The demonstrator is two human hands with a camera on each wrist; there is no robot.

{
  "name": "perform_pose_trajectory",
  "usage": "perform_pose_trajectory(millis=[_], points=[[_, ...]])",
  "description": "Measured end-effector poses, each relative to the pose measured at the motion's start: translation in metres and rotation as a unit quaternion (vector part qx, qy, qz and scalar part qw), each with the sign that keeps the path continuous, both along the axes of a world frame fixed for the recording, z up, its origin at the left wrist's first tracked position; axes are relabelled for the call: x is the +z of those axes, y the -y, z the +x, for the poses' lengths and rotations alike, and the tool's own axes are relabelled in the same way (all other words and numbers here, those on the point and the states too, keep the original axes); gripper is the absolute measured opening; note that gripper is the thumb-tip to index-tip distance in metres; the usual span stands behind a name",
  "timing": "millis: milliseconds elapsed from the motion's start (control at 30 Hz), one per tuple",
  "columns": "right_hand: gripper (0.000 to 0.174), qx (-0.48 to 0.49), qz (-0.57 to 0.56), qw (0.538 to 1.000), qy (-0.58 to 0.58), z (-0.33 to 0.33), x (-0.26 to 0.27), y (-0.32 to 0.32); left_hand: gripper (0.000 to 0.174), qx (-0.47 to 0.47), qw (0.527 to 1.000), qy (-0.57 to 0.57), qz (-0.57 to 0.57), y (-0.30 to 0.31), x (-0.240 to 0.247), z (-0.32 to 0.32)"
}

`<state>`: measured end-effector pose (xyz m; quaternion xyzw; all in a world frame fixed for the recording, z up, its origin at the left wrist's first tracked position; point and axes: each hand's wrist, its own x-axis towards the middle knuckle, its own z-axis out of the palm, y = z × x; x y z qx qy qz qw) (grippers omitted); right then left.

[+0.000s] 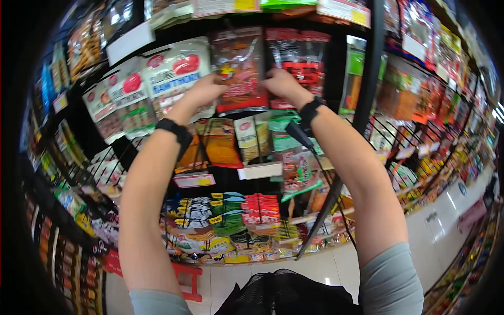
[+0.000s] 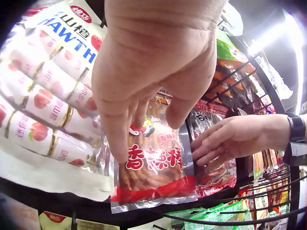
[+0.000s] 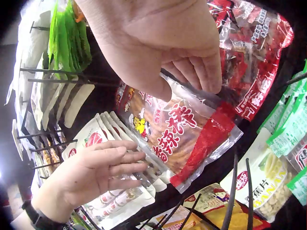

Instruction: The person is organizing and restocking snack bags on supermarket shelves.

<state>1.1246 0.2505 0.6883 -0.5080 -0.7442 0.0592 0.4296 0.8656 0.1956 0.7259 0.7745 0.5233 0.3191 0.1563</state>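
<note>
A clear snack bag with a red lower band (image 1: 244,94), filled with brown sticks, hangs upright on the rack between both hands. At its left edge is my left hand (image 1: 205,90), its fingers extended; in the left wrist view its thumb and fingers (image 2: 125,143) spread over the bag front. My right hand (image 1: 286,85) is at the bag's right edge, overlapping a neighbouring red bag (image 1: 310,58). In the right wrist view the thumb (image 3: 160,90) lies over the bag's front and the fingers (image 3: 211,79) reach along its side, fairly straight.
White hawthorn bags (image 1: 176,65) hang to the left. Below are yellow snack bags (image 1: 220,142), a banana-chip bag (image 3: 268,184) and green bags (image 1: 296,173). A black post (image 1: 370,68) stands right of the rack. A red stool (image 1: 194,283) is on the floor.
</note>
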Motion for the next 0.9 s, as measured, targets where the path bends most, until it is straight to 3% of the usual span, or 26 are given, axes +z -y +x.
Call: perform_pose_trajectory(millis=[167, 733, 900], points=[[0.052, 0.007, -0.018, 0.997, -0.075, -0.006, -0.001, 0.001, 0.053, 0.004, 0.999, 0.037, 0.001, -0.011, -0.005, 0.002], [0.034, 0.049, -0.074, 0.987, -0.132, -0.009, 0.000, -0.005, 0.044, 0.008, 0.996, 0.083, -0.011, -0.015, -0.009, 0.000], [0.025, 0.065, -0.088, 0.982, -0.152, -0.007, -0.001, -0.008, 0.043, -0.003, 0.996, 0.056, -0.071, -0.012, -0.003, -0.002]])
